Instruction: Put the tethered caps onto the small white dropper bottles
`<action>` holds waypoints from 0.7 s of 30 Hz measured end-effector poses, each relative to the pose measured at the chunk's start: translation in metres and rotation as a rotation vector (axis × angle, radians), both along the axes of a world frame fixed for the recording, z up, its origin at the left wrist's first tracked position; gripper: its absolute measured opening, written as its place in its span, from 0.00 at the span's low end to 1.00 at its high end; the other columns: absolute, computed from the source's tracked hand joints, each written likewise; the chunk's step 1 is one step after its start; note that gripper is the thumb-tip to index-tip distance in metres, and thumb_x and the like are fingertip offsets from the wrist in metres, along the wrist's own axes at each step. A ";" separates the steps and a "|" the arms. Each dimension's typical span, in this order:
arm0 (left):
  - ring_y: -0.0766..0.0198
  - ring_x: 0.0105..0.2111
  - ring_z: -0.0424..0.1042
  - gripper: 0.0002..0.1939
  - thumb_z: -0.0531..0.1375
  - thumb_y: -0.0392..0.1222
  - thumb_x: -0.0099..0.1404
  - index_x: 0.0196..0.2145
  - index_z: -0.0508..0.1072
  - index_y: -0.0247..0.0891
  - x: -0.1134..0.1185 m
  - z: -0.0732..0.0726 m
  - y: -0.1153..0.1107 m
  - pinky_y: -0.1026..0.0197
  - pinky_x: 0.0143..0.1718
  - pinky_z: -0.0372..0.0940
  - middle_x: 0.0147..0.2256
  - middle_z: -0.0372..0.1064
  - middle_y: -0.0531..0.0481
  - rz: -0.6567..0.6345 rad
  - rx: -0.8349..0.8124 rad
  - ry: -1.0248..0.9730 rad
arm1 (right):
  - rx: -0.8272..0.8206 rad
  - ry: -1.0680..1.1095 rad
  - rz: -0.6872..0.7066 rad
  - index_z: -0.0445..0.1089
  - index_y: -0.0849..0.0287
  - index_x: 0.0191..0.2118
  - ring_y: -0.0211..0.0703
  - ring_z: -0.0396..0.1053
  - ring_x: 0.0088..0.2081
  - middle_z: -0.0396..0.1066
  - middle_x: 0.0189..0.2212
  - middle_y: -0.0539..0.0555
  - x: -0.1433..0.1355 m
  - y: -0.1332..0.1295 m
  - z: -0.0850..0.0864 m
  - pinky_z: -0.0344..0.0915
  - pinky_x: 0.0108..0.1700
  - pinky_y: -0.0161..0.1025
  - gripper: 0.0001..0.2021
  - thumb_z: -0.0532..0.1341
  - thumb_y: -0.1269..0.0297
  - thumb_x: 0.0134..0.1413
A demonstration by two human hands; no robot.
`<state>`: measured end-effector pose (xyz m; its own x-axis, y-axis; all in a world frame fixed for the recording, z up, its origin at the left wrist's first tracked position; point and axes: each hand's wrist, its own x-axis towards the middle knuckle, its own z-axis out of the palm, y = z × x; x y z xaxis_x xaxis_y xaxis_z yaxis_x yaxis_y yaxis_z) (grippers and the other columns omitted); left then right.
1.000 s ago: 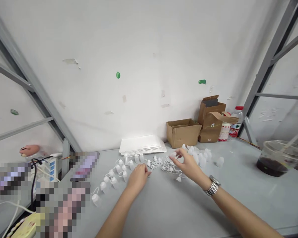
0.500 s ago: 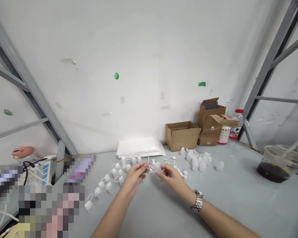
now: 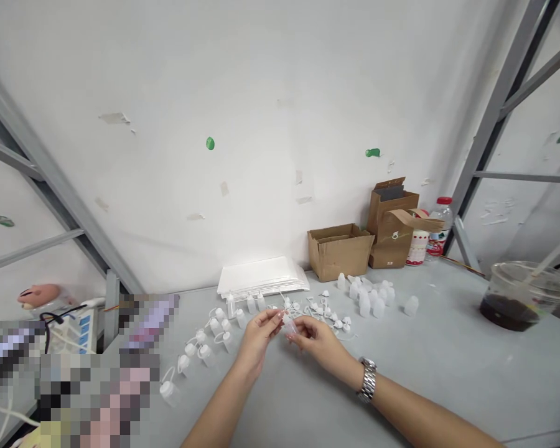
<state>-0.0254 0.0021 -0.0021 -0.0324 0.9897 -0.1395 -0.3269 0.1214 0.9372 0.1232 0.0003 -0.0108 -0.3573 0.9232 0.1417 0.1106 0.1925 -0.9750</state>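
Note:
Between my hands, over the middle of the grey table, is a small translucent plastic bottle [image 3: 290, 326], tilted with its mouth toward the left. My right hand [image 3: 313, 336] grips its body between thumb and fingers. At the bottle's mouth, the fingertips of my left hand [image 3: 260, 333] pinch a small white cap [image 3: 284, 315]; whether it is seated on the neck cannot be made out. Behind the hands lie several loose white caps [image 3: 318, 309] with strap loops. To the left stand several capped bottles [image 3: 205, 354] in loose rows.
Uncapped bottles [image 3: 378, 306] cluster at the right, in front of a cardboard box [image 3: 340, 258] and a brown paper bag [image 3: 392, 236]. White flat sheets [image 3: 261, 277] lie by the wall. A plastic cup of dark drink [image 3: 513, 305] stands far right.
My hands have come together: the cap and the bottle, apart before, now meet, and the bottle has tipped over toward the left hand. The view has shifted slightly.

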 end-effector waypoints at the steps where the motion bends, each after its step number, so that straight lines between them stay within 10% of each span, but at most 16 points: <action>1: 0.66 0.29 0.67 0.11 0.67 0.44 0.44 0.27 0.76 0.36 0.001 -0.001 0.000 0.63 0.37 0.59 0.27 0.72 0.50 0.008 0.011 0.006 | 0.006 -0.011 -0.009 0.69 0.61 0.31 0.38 0.60 0.23 0.61 0.19 0.46 0.000 0.000 0.001 0.57 0.27 0.35 0.07 0.61 0.64 0.46; 21: 0.59 0.39 0.69 0.15 0.63 0.43 0.52 0.37 0.76 0.34 0.003 0.011 -0.007 0.59 0.45 0.58 0.35 0.74 0.43 -0.272 0.045 -0.060 | -0.083 0.150 -0.044 0.69 0.60 0.26 0.38 0.61 0.24 0.65 0.22 0.49 -0.001 -0.001 0.008 0.61 0.30 0.37 0.14 0.63 0.52 0.42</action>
